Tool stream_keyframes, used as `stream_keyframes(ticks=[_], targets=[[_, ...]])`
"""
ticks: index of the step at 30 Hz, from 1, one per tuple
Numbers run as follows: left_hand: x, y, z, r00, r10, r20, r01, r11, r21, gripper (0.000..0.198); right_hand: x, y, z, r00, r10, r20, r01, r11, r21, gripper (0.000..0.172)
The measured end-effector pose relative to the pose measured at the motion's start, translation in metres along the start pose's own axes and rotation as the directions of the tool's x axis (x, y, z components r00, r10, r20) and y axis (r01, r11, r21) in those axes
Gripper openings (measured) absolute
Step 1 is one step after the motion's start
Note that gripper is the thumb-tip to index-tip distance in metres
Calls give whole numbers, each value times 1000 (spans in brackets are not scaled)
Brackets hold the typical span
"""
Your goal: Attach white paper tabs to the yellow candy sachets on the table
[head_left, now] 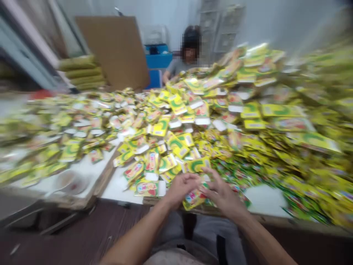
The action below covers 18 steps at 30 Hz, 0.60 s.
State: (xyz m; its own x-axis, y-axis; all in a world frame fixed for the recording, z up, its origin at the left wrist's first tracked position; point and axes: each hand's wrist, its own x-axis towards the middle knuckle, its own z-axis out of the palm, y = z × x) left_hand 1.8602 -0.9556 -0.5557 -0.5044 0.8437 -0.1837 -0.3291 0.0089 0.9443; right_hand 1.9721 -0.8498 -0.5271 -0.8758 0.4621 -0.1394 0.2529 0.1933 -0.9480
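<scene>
A few sachets [194, 197] are clasped between left hand [180, 187] and right hand [222, 193]; the heaped pile [248, 121] on the table [264, 198] appears largely unsorted.

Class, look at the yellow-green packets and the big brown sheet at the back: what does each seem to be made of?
Packets: probably glossy plastic or foil film, since they glint and lie crinkled. The hands hold one packet. Brown sheet: likely cardboard, matte, flat and stiff, leaning upright.
</scene>
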Motion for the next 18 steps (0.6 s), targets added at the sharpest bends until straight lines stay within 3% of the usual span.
stream_keyframes(ticks=[2,4,6,8,10,11,12,13,14,15,16,17,18], targets=[[-6,7,-8,997,54,46,-61,983,173,32,9,8,-1,1000,-18,5,18,1000,-19,56],[-8,22,-25,995,85,49,-97,910,404,29,23,17,-5,992,-93,-87,83,991,-109,53],[-9,51,-54,985,143,-93,-66,823,564,27,41,26,-13,945,-260,-197,191,931,-311,48],[-12,92,-90,910,271,-313,-18,781,624,31,59,33,-21,846,-483,-226,294,776,-558,46],[-13,137,-126,780,416,-467,-16,760,650,38,73,41,-26,755,-633,-171,322,585,-745,48],[-13,157,-141,709,488,-509,-38,748,663,39,77,44,-27,733,-665,-143,305,510,-804,49],[-12,173,-151,611,565,-554,-62,732,679,38,79,48,-27,736,-667,-120,277,458,-845,49],[-10,182,-156,450,684,-574,-98,677,730,44,79,51,-26,746,-657,-108,250,427,-869,49],[-8,184,-156,330,753,-569,-128,633,764,52,77,54,-24,756,-645,-113,225,419,-880,47],[-6,179,-152,277,778,-564,-156,616,772,55,74,56,-22,763,-636,-117,218,424,-879,45],[-4,166,-142,315,758,-570,-183,638,748,52,69,58,-19,763,-634,-127,223,441,-869,42],[-3,148,-128,436,691,-577,-197,699,687,46,63,59,-16,760,-634,-141,228,464,-856,39],[-3,124,-111,610,566,-555,-179,780,599,41,57,60,-12,752,-640,-161,229,482,-846,35]])
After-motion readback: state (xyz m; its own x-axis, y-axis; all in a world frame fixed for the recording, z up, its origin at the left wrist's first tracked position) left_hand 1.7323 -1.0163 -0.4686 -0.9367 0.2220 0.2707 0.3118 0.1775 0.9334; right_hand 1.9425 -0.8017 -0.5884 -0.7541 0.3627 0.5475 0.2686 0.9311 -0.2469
